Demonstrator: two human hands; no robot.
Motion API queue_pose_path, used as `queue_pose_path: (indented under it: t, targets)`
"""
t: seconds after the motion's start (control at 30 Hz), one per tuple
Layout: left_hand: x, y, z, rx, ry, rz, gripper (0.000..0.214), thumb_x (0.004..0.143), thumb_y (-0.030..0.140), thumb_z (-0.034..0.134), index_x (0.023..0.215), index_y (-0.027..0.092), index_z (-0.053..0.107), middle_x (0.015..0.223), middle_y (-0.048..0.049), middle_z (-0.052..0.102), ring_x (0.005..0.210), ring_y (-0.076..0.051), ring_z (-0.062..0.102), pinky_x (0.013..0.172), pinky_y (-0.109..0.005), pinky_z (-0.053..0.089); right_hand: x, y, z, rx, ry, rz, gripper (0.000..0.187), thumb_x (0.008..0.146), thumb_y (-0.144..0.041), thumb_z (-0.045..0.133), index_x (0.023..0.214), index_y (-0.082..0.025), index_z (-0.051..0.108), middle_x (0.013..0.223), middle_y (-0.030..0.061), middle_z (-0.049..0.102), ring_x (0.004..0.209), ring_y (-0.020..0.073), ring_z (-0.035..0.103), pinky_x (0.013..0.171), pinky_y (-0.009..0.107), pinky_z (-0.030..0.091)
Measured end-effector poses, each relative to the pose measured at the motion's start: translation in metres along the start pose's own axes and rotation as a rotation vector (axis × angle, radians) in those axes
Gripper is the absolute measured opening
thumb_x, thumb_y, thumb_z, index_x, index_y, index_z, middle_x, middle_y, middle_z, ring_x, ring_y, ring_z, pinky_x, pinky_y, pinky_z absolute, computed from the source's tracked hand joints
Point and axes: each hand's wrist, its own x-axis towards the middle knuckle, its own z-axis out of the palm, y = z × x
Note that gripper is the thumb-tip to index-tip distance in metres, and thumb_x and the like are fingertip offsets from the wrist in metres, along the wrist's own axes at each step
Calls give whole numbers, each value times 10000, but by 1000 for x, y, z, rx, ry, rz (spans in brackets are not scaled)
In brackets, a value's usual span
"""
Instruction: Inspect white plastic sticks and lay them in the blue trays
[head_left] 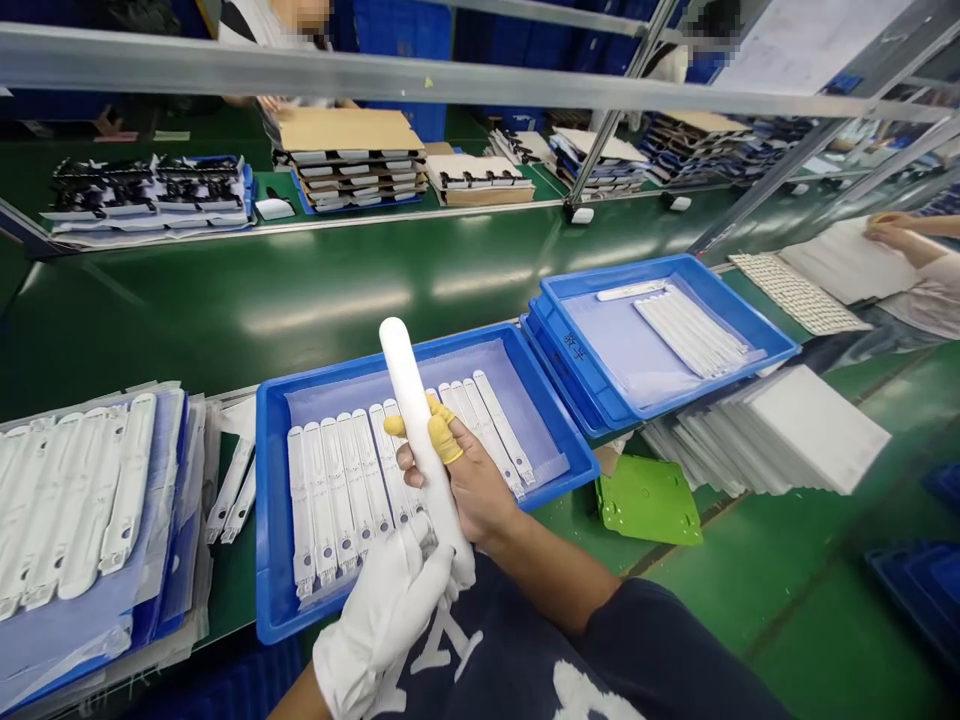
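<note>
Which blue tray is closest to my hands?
The front blue tray, directly below your left hand and right hand, with the long row of white strips; the other blue tray sits farther right.

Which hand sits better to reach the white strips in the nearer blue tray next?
Probably the right hand: its yellow-cotted fingers lie over the strips, while the gloved left grips the white rod's lower end.

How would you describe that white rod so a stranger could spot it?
On the green workbench, find the blue tray of flat white strips nearest the person. Above it, a white-gloved left hand and a bare right hand hold a round-tipped white rod, much thicker than the strips.
</note>
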Motion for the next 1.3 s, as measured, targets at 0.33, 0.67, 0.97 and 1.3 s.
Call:
queue_pose_path:
  t: [0.33,0.67,0.97,1.3]
  targets:
    - [-8,-31,19,-256,-60,86,439,967,543,427,988,227,732,612,-38,710,567,-208,682,638,-334,613,-2,-12,-12,35,-163,62,405,844,-565,711,1043,-222,632,930,43,715,635,91,539,480,162,407]
    - [10,-19,-20,556,599,959,487,1042,406,374,1512,282,405,1396,-78,612,1387,-233,478,1153,-399,414,-12,-4,-26,-182,-123,105,487,847,-635,660,1129,-242,600,715,-13,655,446,75,483,416,198,371]
    - [60,-21,-89,442,814,215,550,1029,500,311,1499,240,427,1640,-86,292,1529,-275,199,1249,-550,147,-31,-1,-46,-360,-272,172,585,892,-654,582,1313,-247,557,906,51,687,448,58,487,399,195,359]
    - [32,-171,37,636,47,117,404,925,383,492,1284,308,659,1428,-69,600,1377,-322,486,1190,-533,330,59,-46,-147,-1300,596,-106,320,974,-334,583,1254,-181,604,1230,105,624,1078,237,619,914,445,536]
